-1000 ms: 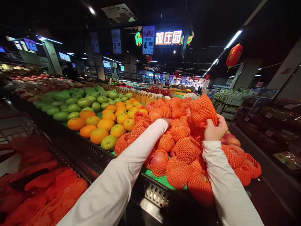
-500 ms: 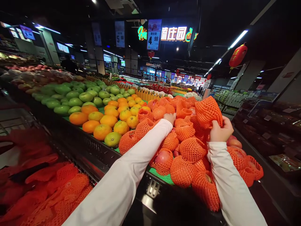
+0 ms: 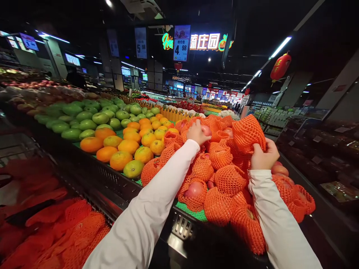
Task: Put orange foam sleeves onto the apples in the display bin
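My left hand [image 3: 197, 133] is closed around a bare reddish fruit [image 3: 206, 130], apparently an apple, over the back of the netted pile. My right hand [image 3: 265, 155] pinches the lower edge of an orange foam net sleeve [image 3: 248, 133], raised at the pile's right side; whether fruit is inside it I cannot tell. Below and between my hands lie several apples in the same orange nets [image 3: 230, 179]. One pink-red apple [image 3: 194, 189] shows through its net's opening at the front.
Oranges [image 3: 129, 141] and green fruit [image 3: 101, 117] lie left of the pile. A black crate edge [image 3: 181, 226] runs along the front. Loose orange nets [image 3: 84, 228] fill the lower left, near a cart [image 3: 14, 145]. Packaged goods [image 3: 340, 192] stand at the right.
My left hand has risen slightly and moved left from among the nets, and a bare apple now shows in its fingers. My right hand holds the net sleeve almost still.
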`<state>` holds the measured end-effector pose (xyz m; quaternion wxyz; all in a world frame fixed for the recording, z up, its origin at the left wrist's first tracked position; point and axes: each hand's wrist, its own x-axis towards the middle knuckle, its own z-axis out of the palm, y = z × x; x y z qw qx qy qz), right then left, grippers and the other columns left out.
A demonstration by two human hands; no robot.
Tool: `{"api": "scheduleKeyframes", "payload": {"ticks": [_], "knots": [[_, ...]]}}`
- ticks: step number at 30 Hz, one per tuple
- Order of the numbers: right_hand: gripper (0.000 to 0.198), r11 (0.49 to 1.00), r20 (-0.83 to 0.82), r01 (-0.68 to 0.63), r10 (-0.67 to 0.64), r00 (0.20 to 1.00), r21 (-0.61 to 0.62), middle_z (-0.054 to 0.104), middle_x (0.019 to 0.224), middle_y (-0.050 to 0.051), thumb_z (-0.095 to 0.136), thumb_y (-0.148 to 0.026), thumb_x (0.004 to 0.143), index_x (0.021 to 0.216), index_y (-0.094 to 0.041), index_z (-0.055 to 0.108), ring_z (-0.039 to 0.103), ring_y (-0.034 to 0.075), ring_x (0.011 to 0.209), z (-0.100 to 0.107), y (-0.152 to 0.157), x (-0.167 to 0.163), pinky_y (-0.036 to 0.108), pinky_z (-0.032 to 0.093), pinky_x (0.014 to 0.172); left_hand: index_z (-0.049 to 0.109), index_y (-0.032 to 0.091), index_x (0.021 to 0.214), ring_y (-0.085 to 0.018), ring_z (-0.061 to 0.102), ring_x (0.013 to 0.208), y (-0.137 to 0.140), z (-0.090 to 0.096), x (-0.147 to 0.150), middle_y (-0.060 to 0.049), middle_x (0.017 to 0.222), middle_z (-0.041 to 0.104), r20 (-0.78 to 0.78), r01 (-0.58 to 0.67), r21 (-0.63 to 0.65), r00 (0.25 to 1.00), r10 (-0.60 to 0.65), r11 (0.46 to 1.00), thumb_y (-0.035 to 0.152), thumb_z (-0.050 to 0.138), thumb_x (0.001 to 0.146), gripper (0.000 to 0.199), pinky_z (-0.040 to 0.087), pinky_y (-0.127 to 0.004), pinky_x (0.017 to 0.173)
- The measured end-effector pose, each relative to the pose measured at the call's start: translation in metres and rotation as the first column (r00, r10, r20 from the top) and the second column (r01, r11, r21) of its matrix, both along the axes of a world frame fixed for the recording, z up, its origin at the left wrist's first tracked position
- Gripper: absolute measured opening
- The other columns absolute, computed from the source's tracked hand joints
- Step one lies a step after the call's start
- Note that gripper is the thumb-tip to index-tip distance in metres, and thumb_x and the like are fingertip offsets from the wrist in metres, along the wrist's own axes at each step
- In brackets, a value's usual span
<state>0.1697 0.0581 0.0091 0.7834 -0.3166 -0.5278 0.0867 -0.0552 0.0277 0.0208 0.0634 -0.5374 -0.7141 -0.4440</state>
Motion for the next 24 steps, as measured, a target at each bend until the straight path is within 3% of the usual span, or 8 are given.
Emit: {"api": "scheduleKeyframes", "payload": {"ticks": [2, 4, 6, 9, 10, 12, 18, 24], "knots": [[0.023, 1.0, -0.003, 0.003, -0.003, 1.0, 0.011, 0.057, 0.074, 0.0, 0.055, -0.028, 0.058, 0.078, -0.018, 0.061, 0.051, 0.016, 0.07, 0.001, -0.001, 0.0, 0.034, 0.046, 0.074, 0.046, 0.017, 0.123, -0.032, 0.059, 0.114, 0.002, 0.004, -0.002, -0.017, 0.123, 0.06, 0.18, -0.009, 0.128, 0.984, -0.014, 0.992, 0.047, 0.082, 0.061, 0.078, 0.045, -0.043, 0.097], [0.022, 1.0, -0.015, 0.017, -0.017, 1.0, 0.012, 0.056, 0.072, 0.0, 0.054, -0.028, 0.059, 0.078, -0.018, 0.06, 0.05, 0.015, 0.067, 0.003, -0.001, -0.001, 0.032, 0.046, 0.072, 0.046, 0.018, 0.124, -0.029, 0.058, 0.115, 0.003, 0.01, -0.001, -0.016, 0.123, 0.06, 0.426, -0.019, 0.288, 0.898, -0.11, 0.957, 0.049, 0.083, 0.06, 0.08, 0.046, -0.042, 0.098], [0.021, 1.0, -0.03, 0.02, -0.02, 0.999, 0.001, 0.054, 0.069, -0.002, 0.053, -0.029, 0.061, 0.078, -0.019, 0.058, 0.048, 0.014, 0.064, 0.004, -0.002, -0.002, 0.03, 0.045, 0.068, 0.048, 0.019, 0.123, -0.026, 0.059, 0.114, -0.001, 0.017, 0.006, -0.014, 0.123, 0.059, 0.663, 0.009, 0.452, 0.666, -0.342, 0.892, 0.05, 0.079, 0.066, 0.072, 0.051, -0.039, 0.093], [0.022, 0.998, -0.019, -0.049, 0.048, 0.999, -0.051, 0.054, 0.068, -0.003, 0.053, -0.031, 0.062, 0.08, -0.019, 0.057, 0.047, 0.012, 0.06, 0.004, -0.004, -0.007, 0.028, 0.043, 0.063, 0.058, 0.018, 0.115, -0.022, 0.059, 0.115, -0.017, 0.024, 0.025, -0.012, 0.123, 0.06, 0.727, 0.138, 0.647, 0.187, -0.661, 0.75, 0.049, 0.075, 0.072, 0.055, 0.056, -0.031, 0.086], [0.024, 0.994, -0.009, -0.087, 0.086, 0.996, -0.07, 0.056, 0.069, -0.002, 0.054, -0.031, 0.062, 0.082, -0.018, 0.058, 0.048, 0.012, 0.06, 0.003, -0.005, -0.01, 0.027, 0.043, 0.062, 0.06, 0.018, 0.112, -0.022, 0.059, 0.115, -0.024, 0.024, 0.032, -0.01, 0.122, 0.061, 0.714, 0.177, 0.675, 0.088, -0.694, 0.716, 0.047, 0.077, 0.071, 0.053, 0.057, -0.029, 0.085], [0.027, 0.982, 0.002, -0.165, 0.166, 0.986, -0.094, 0.059, 0.072, -0.001, 0.057, -0.033, 0.064, 0.085, -0.017, 0.059, 0.051, 0.013, 0.062, 0.001, -0.007, -0.014, 0.028, 0.045, 0.062, 0.064, 0.019, 0.109, -0.022, 0.059, 0.115, -0.035, 0.02, 0.043, -0.009, 0.12, 0.062, 0.714, 0.229, 0.685, -0.023, -0.699, 0.692, 0.042, 0.079, 0.067, 0.051, 0.059, -0.027, 0.081], [0.022, 0.976, -0.011, -0.183, 0.183, 0.983, -0.121, 0.061, 0.068, 0.001, 0.063, -0.036, 0.065, 0.074, -0.018, 0.058, 0.055, 0.015, 0.062, -0.003, -0.005, -0.014, 0.03, 0.046, 0.062, 0.057, 0.023, 0.125, -0.024, 0.063, 0.108, -0.043, 0.008, 0.053, -0.009, 0.12, 0.061, 0.711, 0.353, 0.677, -0.088, -0.698, 0.645, 0.052, 0.072, 0.065, 0.068, 0.054, -0.018, 0.058], [0.023, 0.972, -0.015, -0.17, 0.17, 0.985, -0.161, 0.054, 0.06, -0.005, 0.07, -0.028, 0.054, 0.068, -0.019, 0.054, 0.049, 0.011, 0.057, -0.001, -0.003, -0.01, 0.024, 0.041, 0.055, 0.05, 0.024, 0.132, -0.031, 0.065, 0.104, -0.047, 0.009, 0.051, -0.013, 0.117, 0.062, 0.657, 0.501, 0.667, -0.048, -0.752, 0.551, 0.067, 0.065, 0.058, 0.087, 0.043, -0.017, 0.044]]}}
